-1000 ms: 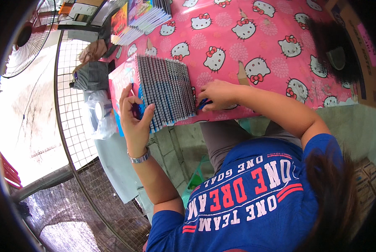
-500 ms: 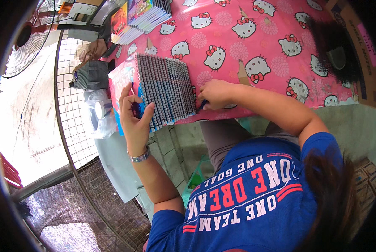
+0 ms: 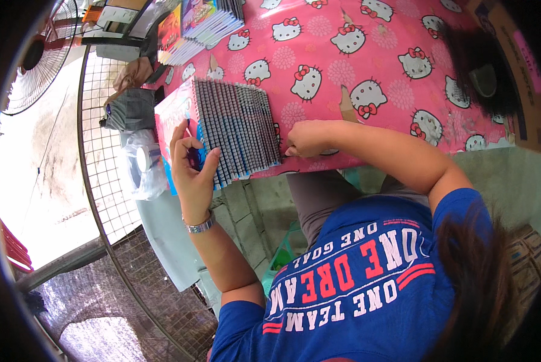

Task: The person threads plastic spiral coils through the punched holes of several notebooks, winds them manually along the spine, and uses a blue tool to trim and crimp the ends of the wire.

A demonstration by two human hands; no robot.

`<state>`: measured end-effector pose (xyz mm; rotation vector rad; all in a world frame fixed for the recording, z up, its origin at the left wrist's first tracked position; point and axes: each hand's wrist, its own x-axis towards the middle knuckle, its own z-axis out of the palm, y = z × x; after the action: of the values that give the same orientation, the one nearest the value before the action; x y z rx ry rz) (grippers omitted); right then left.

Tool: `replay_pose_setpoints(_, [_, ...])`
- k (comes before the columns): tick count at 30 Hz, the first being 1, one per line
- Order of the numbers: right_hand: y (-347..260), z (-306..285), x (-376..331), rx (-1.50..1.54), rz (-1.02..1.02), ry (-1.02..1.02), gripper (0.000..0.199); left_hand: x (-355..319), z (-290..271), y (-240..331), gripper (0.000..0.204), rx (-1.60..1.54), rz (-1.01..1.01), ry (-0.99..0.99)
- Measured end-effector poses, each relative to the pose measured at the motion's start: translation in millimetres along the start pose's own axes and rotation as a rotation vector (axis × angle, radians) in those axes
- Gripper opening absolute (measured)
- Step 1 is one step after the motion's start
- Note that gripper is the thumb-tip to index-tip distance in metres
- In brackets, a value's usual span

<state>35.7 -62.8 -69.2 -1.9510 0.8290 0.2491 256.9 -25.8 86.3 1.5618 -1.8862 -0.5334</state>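
Note:
A row of spiral notebooks (image 3: 237,130) stands packed on the pink table, dark coil bindings facing up and toward me. My left hand (image 3: 193,166) lies against the colourful outer cover at the left end. Its fingers are spread and bent, the thumb beside the coils. A dark blue shape shows between thumb and fingers; I cannot tell if it is cover print or a separate thing. At the row's right end my right hand (image 3: 311,139) is closed, fingertips pinched near the lowest coils. Whatever is in that pinch is hidden.
Another stack of notebooks (image 3: 213,27) lies at the far left, near a grey bag (image 3: 131,108). A clear plastic bag (image 3: 142,163) hangs by the table's left edge. A fan (image 3: 38,57) stands far left, a cardboard box (image 3: 521,78) at the right.
My right hand has turned and its fingers have closed more tightly; the dark blue bit at its fingertips no longer shows. My left hand stays on the cover.

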Motion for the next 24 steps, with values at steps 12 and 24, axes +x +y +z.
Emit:
replay_pose_setpoints(12, [21.0, 30.8, -5.7, -0.316, -0.361, 0.514, 0.048, -1.5, -0.9, -1.9, 0.027, -0.010, 0.011, -0.003])
replay_pose_setpoints(24, [-0.3, 8.7, 10.9, -0.097, -0.078, 0.106, 0.039, -1.6, -2.6, -2.4, 0.028, -0.001, -0.005, -0.004])
